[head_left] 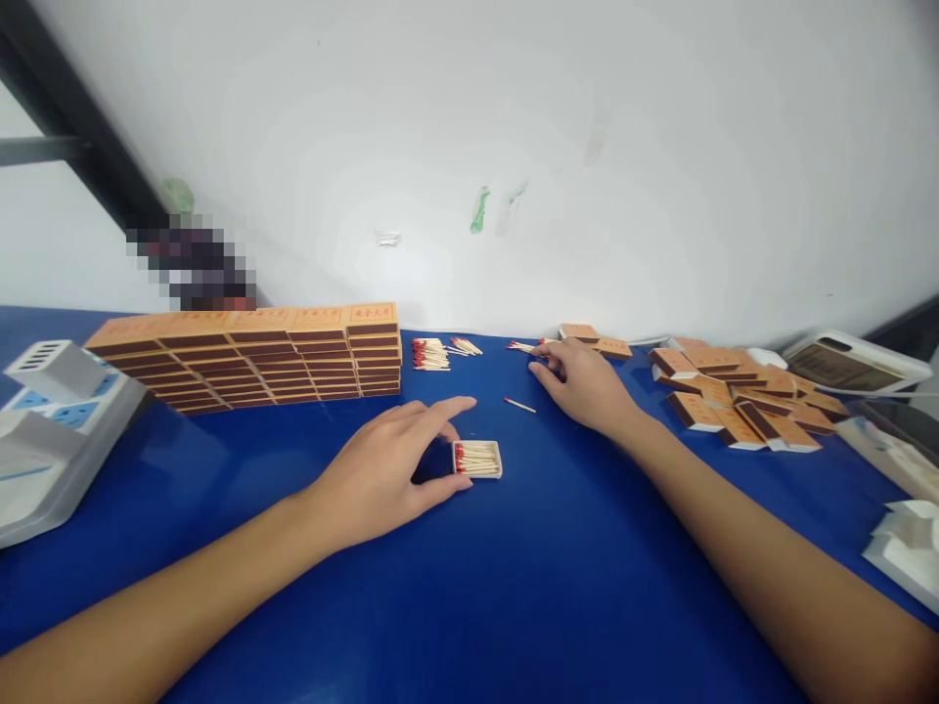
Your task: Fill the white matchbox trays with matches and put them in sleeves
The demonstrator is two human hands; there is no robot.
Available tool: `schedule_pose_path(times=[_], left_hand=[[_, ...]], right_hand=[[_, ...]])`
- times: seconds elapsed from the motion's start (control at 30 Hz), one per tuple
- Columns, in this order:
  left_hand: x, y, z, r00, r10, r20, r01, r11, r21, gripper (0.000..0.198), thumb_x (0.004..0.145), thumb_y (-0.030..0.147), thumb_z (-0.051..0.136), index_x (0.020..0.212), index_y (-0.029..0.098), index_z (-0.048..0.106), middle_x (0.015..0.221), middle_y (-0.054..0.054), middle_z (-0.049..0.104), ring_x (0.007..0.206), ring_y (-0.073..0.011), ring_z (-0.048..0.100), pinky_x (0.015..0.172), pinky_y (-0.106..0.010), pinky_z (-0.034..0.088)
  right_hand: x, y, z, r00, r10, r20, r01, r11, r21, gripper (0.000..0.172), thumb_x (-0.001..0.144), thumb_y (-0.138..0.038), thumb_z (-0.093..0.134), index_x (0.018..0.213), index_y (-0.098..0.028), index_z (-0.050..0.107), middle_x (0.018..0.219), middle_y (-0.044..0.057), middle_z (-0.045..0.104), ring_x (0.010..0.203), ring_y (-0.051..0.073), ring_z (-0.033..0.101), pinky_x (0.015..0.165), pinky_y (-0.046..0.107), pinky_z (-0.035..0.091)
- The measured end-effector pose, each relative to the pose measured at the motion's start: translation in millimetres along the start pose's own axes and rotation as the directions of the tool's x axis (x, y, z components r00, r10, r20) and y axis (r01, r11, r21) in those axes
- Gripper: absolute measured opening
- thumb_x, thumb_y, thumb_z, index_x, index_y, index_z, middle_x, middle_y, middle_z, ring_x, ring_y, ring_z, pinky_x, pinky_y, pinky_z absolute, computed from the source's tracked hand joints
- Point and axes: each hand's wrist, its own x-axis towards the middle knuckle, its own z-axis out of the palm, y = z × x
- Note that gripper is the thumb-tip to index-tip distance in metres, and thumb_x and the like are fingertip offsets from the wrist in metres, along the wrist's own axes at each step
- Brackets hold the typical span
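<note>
A small white matchbox tray (pixel 500 460) filled with red-tipped matches (pixel 476 458) lies on the blue table. My left hand (pixel 400 464) holds it at its left end, thumb at the near side and a finger at the far corner, index finger stretched out above. Farther back, my right hand (pixel 583 381) has its fingers closed at a few matches (pixel 520 346) near the wall; its fingertips partly hide them. One loose match (pixel 519 405) lies between the hands. A larger pile of matches (pixel 430 354) and a small cluster (pixel 465 346) rest behind the tray.
Orange matchboxes form a stacked wall (pixel 249 357) at the left. A heap of matchboxes (pixel 740 391) lies at the right, with a few more boxes (pixel 612 347) behind my right hand. A power strip (pixel 69 411) stands far left; a phone case (pixel 855 362) leans far right.
</note>
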Motion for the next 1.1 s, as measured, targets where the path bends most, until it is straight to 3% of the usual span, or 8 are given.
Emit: schedule_pose_path(times=[0.13,0.27,0.43,0.5,0.6,0.73,0.97,1.1], left_hand=[[0.8,0.7,-0.5,1.0,0.005,-0.008,-0.005,1.0,0.002,0.074,0.093,0.033,0.081,0.156,0.03,0.042,0.119,0.0,0.076,0.116,-0.0249,0.07,0.106,-0.047,0.056],[0.7,-0.6,-0.3,1.0,-0.001,-0.003,0.001,1.0,-0.003,0.075,0.094,0.034,0.081,0.157,0.031,0.041,0.12,0.0,0.076,0.118,-0.0254,0.07,0.108,-0.047,0.055],[0.6,-1.1,0.2,1.0,0.016,-0.008,-0.016,1.0,0.0,0.074,0.094,0.034,0.081,0.156,0.031,0.041,0.12,0.0,0.076,0.118,-0.0255,0.07,0.106,-0.046,0.056],[1.2,-0.4,-0.2,1.0,0.015,-0.01,-0.015,1.0,0.001,0.075,0.093,0.033,0.081,0.157,0.031,0.041,0.119,0.0,0.076,0.117,-0.0251,0.07,0.107,-0.046,0.056],[1.9,0.2,-1.9,1.0,-0.007,-0.002,0.007,1.0,-0.001,0.075,0.093,0.033,0.081,0.157,0.03,0.041,0.119,0.0,0.076,0.116,-0.0254,0.07,0.106,-0.047,0.056],[1.3,-0.8,-3.6,1.0,-0.023,0.013,0.024,1.0,-0.009,0.074,0.093,0.033,0.081,0.156,0.029,0.041,0.119,-0.001,0.075,0.115,-0.025,0.07,0.105,-0.047,0.057],[2.5,0.8,-1.8,1.0,-0.021,0.007,0.021,1.0,-0.003,0.073,0.094,0.033,0.081,0.156,0.028,0.042,0.118,-0.001,0.076,0.115,-0.0254,0.07,0.104,-0.048,0.057],[2.5,0.7,-2.3,1.0,-0.024,0.001,0.024,1.0,-0.011,0.074,0.093,0.031,0.082,0.155,0.028,0.042,0.117,-0.001,0.075,0.113,-0.0249,0.07,0.103,-0.046,0.058]], right_hand=[[0.3,-2.1,0.8,0.999,0.02,0.026,-0.02,1.0,0.017,0.015,0.095,-0.03,0.061,0.092,-0.019,0.07,0.085,0.007,0.065,0.077,0.023,0.059,0.072,0.035,0.043],[-1.5,-7.3,0.2,0.997,0.045,0.061,-0.047,0.998,0.04,0.019,0.095,-0.033,0.063,0.081,-0.02,0.066,0.073,0.004,0.062,0.067,0.02,0.055,0.064,0.033,0.04],[-2.3,-13.9,1.2,0.998,-0.038,0.041,0.034,0.997,0.075,0.016,0.098,-0.028,0.057,0.104,-0.019,0.069,0.091,0.007,0.065,0.077,0.021,0.059,0.073,0.034,0.045],[-4.1,-19.5,-1.7,0.995,-0.079,0.061,0.073,0.993,0.094,0.018,0.099,-0.031,0.058,0.102,-0.02,0.071,0.091,0.007,0.064,0.079,0.021,0.059,0.076,0.035,0.046],[-10.7,-31.1,-12.6,0.978,-0.038,0.205,0.01,0.991,0.136,0.024,0.097,-0.042,0.065,0.089,-0.021,0.071,0.084,0.005,0.065,0.076,0.021,0.059,0.07,0.034,0.045],[-25.2,-45.3,-30.5,0.915,-0.001,0.403,-0.073,0.983,0.169,0.029,0.1,-0.047,0.059,0.091,-0.021,0.07,0.084,0.005,0.07,0.073,0.02,0.062,0.065,0.033,0.046],[-39.6,-54.5,-38.4,0.893,-0.074,0.444,0.006,0.988,0.151,0.021,0.1,-0.038,0.063,0.089,-0.022,0.071,0.089,0.007,0.07,0.072,0.02,0.062,0.063,0.033,0.046],[-43.4,-76.9,-35.1,0.922,-0.105,0.373,0.02,0.975,0.223,0.018,0.103,-0.034,0.063,0.091,-0.022,0.069,0.09,0.004,0.068,0.076,0.019,0.06,0.068,0.033,0.046]])
